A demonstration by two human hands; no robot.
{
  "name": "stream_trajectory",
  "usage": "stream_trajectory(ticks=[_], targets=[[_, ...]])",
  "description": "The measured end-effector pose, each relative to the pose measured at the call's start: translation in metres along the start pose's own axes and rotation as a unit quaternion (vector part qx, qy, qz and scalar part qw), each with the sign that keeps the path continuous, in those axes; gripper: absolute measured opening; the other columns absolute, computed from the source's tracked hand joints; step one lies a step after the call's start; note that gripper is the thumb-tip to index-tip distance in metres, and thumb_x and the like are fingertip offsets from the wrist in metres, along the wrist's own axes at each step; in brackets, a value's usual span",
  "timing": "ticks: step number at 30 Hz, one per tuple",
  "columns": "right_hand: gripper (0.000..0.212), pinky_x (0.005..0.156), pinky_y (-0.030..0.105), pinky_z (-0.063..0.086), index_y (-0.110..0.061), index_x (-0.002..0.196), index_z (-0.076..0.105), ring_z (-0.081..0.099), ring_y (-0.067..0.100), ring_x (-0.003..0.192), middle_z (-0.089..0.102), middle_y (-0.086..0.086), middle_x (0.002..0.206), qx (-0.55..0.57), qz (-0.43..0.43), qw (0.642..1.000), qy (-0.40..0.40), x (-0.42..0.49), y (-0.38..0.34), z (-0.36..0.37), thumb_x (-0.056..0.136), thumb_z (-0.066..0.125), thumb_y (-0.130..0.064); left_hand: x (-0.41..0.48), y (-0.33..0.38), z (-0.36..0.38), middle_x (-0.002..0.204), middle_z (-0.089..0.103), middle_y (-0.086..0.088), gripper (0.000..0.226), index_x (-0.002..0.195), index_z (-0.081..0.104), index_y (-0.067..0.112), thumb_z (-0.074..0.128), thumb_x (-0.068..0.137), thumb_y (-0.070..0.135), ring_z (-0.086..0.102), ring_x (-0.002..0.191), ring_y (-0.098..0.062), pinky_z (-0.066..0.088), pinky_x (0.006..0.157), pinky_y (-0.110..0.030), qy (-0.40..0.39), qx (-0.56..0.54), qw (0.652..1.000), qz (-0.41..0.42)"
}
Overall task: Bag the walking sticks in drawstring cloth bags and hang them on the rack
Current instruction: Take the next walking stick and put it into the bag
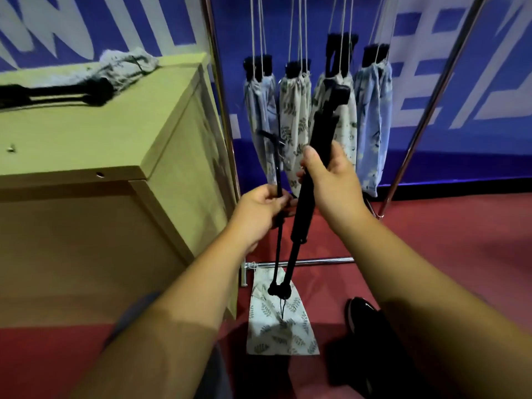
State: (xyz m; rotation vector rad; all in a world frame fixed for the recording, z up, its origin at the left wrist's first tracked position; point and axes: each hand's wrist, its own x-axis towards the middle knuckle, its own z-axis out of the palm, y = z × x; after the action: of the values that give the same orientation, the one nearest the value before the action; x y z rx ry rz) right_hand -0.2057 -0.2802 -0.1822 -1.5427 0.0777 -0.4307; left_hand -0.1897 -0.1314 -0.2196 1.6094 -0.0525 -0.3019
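A red floor [446,254] meets a blue wall [489,96] painted with large white shapes, and a pale wooden cabinet [86,133] fills the left of the head view. On its top lies a grey cloth bag [126,66] with black stick ends poking out toward the left edge. A metal rack [302,262] stands between cabinet and wall. Four filled drawstring bags hang from it by pale cords: a blue one [260,110], a leaf-printed one [295,122], another leaf-printed one [342,116] partly behind the raised stick, and a blue floral one [372,119]. Black handles stick out of each bag's gathered mouth.

In front of the rack, the right hand [331,182] is wrapped around the thick black grip of a folded walking stick [305,208], held upright and leaning slightly right. The left hand [259,211] pinches the thinner black section beside it. The two sections join at their lower ends, just above an empty leaf-printed bag [280,326] lying flat on the floor by the rack's bottom bar. A black shoe [362,315] shows to the right of that bag.
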Motion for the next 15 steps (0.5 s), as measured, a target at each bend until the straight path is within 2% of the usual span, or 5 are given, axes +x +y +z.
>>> stream_trajectory(ticks=[2,6,10,13,15], targets=[[0.004,0.086,0.048,0.059,-0.026,0.108,0.062,0.068,0.016,0.081,0.069,-0.009,0.087,0.001,0.013,1.000,-0.007,-0.002,0.019,-0.004,0.107,0.063,-0.029,0.007,-0.005,0.000,0.076,0.077,0.009,0.017,0.099,0.067,0.012,0.056,0.107,0.002,0.071,0.065,0.002,0.047,0.049,-0.011,-0.001,0.004,1.000,0.001],[0.008,0.087,0.047,0.059,-0.022,0.112,0.063,0.068,0.014,0.082,0.069,-0.003,0.092,0.010,0.033,0.999,-0.035,0.010,0.025,-0.003,0.107,0.063,-0.028,0.015,0.001,0.005,0.084,0.076,0.009,0.018,0.100,0.072,0.021,0.063,0.105,0.008,0.072,0.075,0.001,0.053,0.059,-0.015,0.005,-0.014,1.000,0.003],[0.010,0.092,0.044,0.058,-0.024,0.111,0.065,0.069,0.009,0.085,0.072,-0.010,0.091,-0.018,0.042,0.997,-0.068,0.017,0.037,0.000,0.106,0.064,-0.033,0.025,0.000,0.002,0.093,0.079,0.000,0.016,0.094,0.075,0.021,0.067,0.103,0.009,0.075,0.088,-0.015,0.061,0.081,-0.041,0.013,-0.029,0.999,0.014],[0.011,0.097,0.042,0.060,-0.025,0.114,0.067,0.071,0.007,0.089,0.075,-0.014,0.090,-0.017,0.060,0.996,-0.066,0.020,0.049,-0.001,0.107,0.063,-0.033,0.030,0.003,-0.001,0.085,0.077,0.000,0.012,0.097,0.075,0.017,0.068,0.102,0.008,0.076,0.080,-0.013,0.061,0.066,-0.031,0.022,-0.051,0.998,0.018],[0.014,0.094,0.036,0.060,-0.021,0.118,0.066,0.071,0.006,0.092,0.076,-0.010,0.097,-0.028,0.061,0.995,-0.070,0.020,0.054,-0.002,0.108,0.063,-0.031,0.031,0.005,-0.003,0.079,0.075,0.003,0.011,0.098,0.077,0.017,0.069,0.101,0.009,0.074,0.079,-0.012,0.059,0.066,-0.028,0.023,-0.054,0.998,0.022]])
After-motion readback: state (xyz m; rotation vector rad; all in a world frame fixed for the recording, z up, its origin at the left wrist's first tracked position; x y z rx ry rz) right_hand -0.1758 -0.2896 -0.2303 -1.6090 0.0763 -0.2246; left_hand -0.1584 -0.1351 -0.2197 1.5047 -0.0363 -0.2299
